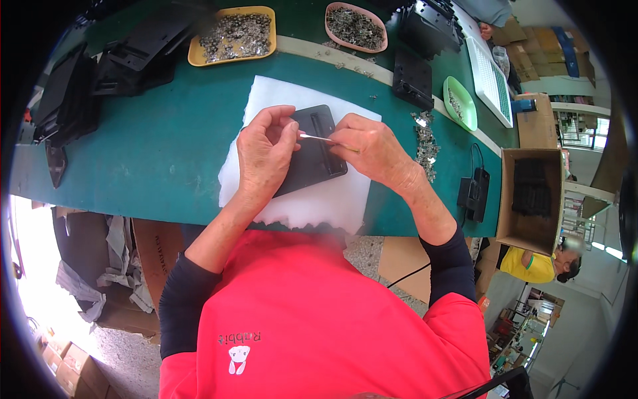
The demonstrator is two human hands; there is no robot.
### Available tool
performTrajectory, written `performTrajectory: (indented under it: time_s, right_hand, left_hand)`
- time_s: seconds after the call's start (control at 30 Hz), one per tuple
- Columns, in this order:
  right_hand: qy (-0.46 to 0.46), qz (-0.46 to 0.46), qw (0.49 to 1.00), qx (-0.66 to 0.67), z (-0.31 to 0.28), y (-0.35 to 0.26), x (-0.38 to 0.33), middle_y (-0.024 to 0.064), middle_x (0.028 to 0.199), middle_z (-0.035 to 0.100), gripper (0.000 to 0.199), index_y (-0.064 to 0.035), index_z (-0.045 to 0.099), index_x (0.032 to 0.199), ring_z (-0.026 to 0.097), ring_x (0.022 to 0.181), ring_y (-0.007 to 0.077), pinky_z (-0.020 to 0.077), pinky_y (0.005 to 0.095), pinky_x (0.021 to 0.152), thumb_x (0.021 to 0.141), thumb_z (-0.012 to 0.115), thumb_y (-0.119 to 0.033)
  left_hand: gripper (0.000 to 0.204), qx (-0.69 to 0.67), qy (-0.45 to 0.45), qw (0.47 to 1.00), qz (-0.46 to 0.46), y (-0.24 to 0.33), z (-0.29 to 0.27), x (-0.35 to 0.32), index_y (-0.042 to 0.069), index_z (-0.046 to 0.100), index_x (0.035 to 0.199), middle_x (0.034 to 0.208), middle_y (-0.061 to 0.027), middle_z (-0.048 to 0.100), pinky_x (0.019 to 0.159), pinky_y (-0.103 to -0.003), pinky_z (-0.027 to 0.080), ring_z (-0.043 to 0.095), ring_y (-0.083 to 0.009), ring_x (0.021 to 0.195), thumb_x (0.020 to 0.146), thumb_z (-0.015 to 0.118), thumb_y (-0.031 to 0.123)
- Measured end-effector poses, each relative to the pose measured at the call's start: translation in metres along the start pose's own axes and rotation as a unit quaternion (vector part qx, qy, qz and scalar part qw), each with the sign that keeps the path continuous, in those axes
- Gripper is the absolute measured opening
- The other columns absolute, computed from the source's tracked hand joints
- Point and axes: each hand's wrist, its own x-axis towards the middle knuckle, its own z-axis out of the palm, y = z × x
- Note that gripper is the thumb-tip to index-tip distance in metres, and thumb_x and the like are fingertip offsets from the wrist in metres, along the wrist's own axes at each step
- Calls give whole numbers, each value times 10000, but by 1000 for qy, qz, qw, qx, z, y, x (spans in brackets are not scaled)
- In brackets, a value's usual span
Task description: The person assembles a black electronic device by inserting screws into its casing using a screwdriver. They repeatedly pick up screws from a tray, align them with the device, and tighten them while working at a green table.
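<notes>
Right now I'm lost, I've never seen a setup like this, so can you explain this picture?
There's no machine: these are a person's two bare hands, seen from a wide-lens camera worn on their head, looking down. On the green table lies a white sheet, with a flat black panel on it. The right hand holds a thin stick with a white tip; the left hand is curled close to that tip. Beyond them, a yellow tray and a pink tray hold small metal pieces.

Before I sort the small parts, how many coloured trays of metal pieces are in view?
3: a yellow tray upper left, a pink tray upper middle, and a green tray upper right. Others may be hidden.
</notes>
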Motion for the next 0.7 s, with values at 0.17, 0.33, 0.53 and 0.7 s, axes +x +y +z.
performTrajectory:
  time_s: [0.17,0.33,0.53,0.7]
  right_hand:
    - [-24,-54,994,-87,-3,-6,4,42,865,619,90,-55,690,827,643,730,235,527,344,602,745,727,-56]
    - [-79,-106,983,-129,-10,-3,15,41,858,622,102,-62,684,837,639,718,244,519,352,587,743,724,-68]
    - [-185,6,983,-9,-21,1,36,111,885,632,108,-69,686,867,634,848,318,516,415,697,781,669,-132]
    - [-200,72,976,38,-23,9,40,152,832,651,159,-32,679,847,629,793,339,504,411,688,743,705,-150]
  left_hand:
    - [262,-34,5,999,-4,1,0,-1,-62,570,1182,936,-61,624,690,-222,555,670,-127,829,935,607,16]
    - [268,-81,28,996,9,2,-1,-2,-63,561,1191,935,-62,624,733,-237,556,671,-132,834,937,605,12]
    - [250,-101,30,994,13,0,-2,-3,-60,571,1175,937,-67,629,761,-243,554,672,-133,840,937,604,10]
    - [245,-89,28,996,17,-2,-1,-3,-59,574,1171,939,-69,634,767,-244,554,672,-131,844,937,603,10]
